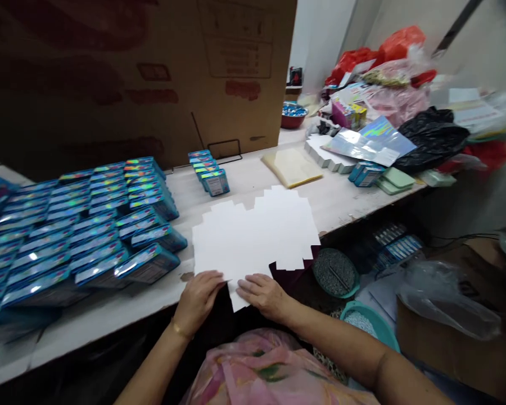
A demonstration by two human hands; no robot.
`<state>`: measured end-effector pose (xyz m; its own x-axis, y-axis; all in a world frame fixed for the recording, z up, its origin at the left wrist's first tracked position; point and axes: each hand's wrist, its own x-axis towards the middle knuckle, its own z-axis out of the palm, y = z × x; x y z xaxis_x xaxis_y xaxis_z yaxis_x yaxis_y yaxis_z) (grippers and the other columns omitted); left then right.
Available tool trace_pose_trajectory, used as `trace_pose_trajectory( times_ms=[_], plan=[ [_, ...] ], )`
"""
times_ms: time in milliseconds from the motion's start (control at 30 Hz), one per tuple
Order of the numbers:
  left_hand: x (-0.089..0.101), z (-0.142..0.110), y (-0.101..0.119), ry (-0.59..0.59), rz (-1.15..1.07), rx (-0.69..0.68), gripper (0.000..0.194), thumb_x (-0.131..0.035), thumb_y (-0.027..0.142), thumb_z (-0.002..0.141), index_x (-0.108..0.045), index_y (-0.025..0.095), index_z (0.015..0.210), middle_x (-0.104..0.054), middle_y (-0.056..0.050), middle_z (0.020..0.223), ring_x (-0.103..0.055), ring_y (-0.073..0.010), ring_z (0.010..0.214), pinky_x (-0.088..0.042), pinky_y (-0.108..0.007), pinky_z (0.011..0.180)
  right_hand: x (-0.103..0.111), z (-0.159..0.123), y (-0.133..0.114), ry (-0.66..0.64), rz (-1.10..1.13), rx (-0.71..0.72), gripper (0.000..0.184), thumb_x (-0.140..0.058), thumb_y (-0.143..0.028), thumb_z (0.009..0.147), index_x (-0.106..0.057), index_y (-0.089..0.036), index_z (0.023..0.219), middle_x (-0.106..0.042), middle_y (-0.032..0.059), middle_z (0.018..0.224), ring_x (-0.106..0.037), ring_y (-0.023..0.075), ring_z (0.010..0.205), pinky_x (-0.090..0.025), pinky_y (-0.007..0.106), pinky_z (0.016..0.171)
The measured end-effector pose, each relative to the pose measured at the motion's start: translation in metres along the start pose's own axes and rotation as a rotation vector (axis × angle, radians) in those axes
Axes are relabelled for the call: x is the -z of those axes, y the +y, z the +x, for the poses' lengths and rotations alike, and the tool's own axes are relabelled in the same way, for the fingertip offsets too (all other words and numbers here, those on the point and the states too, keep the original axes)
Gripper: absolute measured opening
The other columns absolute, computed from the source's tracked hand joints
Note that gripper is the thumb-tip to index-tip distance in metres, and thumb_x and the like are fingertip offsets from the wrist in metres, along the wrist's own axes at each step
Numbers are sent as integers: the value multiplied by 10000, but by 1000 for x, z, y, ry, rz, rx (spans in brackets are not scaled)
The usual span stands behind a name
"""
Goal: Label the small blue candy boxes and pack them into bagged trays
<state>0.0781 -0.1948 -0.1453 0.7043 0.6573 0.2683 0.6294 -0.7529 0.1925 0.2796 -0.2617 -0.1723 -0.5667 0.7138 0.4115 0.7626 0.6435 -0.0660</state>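
Observation:
A flat white die-cut cardboard sheet (253,236) lies on the white table (333,197), its near edge hanging over the table's front. My left hand (198,298) pinches the sheet's near edge, fingers curled onto it. My right hand (263,292) rests flat on the near flap of the same sheet, fingers stretched toward the left hand. Both hands sit close together at the table's front edge.
Rows of blue holographic boxes (80,230) fill the table's left; a short row (208,169) stands further back. A big cardboard carton (152,73) stands behind. A yellowish sheet pile (292,166), white folded boxes (324,154), bags and clutter lie right. Bowls (335,273) sit below.

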Motion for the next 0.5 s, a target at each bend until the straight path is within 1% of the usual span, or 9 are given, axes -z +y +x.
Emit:
trace_pose_trajectory(
  times_ms=[33, 100, 167, 200, 267, 300, 333, 400, 500],
  plan=[
    [7, 9, 6, -84, 25, 28, 220, -410, 201, 830, -629, 192, 814, -655, -60, 874, -569, -189, 867, -403, -339, 743, 0, 1, -1, -20, 9, -1, 289, -378, -177, 866, -534, -195, 1108, -570, 39, 1146, -472, 173, 1064, -409, 315, 859],
    [17, 26, 15, -253, 94, 35, 222, -424, 158, 812, -618, 179, 707, -639, -61, 777, -555, -209, 831, -390, -351, 695, 6, 2, 0, -80, 47, 20, 304, -380, -172, 863, -521, -197, 1132, -561, 42, 1162, -457, 169, 1091, -399, 312, 870],
    [22, 35, 16, -333, 92, 63, 223, -423, 189, 823, -616, 177, 712, -630, -61, 780, -543, -210, 828, -380, -343, 672, 19, -2, 5, -165, 90, 49, 354, -420, -219, 849, -465, -199, 1200, -504, 40, 1236, -396, 174, 1161, -354, 331, 932],
    [22, 36, 14, -346, 73, 75, 225, -422, 217, 831, -619, 178, 728, -629, -59, 796, -538, -205, 835, -377, -335, 671, 26, -5, 10, -203, 98, 43, 411, -453, -253, 833, -424, -199, 1239, -458, 41, 1282, -352, 186, 1200, -314, 354, 970],
    [19, 34, 7, -331, 16, 92, 239, -418, 277, 842, -624, 186, 763, -628, -51, 825, -529, -189, 847, -373, -317, 685, 38, -14, 24, -250, 74, -34, 541, -515, -291, 786, -354, -191, 1293, -371, 57, 1347, -266, 226, 1252, -226, 417, 1018],
    [16, 31, 3, -311, -11, 95, 242, -418, 293, 843, -626, 189, 777, -627, -47, 830, -525, -179, 847, -371, -309, 695, 41, -19, 31, -251, 48, -91, 557, -527, -273, 774, -351, -189, 1296, -354, 64, 1356, -248, 241, 1260, -199, 440, 1024],
    [13, 28, 0, -288, -32, 95, 241, -420, 299, 843, -629, 191, 790, -627, -45, 831, -523, -170, 845, -370, -302, 706, 42, -22, 38, -233, 24, -146, 522, -521, -239, 775, -383, -190, 1276, -372, 68, 1344, -260, 245, 1253, -197, 444, 1020],
    [8, 24, -5, -250, -67, 93, 236, -426, 302, 841, -635, 196, 810, -626, -39, 828, -521, -156, 828, -369, -291, 717, 38, -28, 49, -170, 3, -208, 387, -486, -183, 796, -491, -199, 1183, -459, 66, 1273, -338, 229, 1200, -248, 413, 989],
    [5, 21, -6, -225, -109, 102, 238, -428, 304, 841, -642, 202, 822, -630, -33, 834, -521, -144, 821, -368, -279, 723, 28, -26, 61, -66, 49, -161, 251, -456, -168, 828, -590, -223, 1033, -583, 49, 1102, -464, 181, 1040, -343, 345, 881]
  ],
)
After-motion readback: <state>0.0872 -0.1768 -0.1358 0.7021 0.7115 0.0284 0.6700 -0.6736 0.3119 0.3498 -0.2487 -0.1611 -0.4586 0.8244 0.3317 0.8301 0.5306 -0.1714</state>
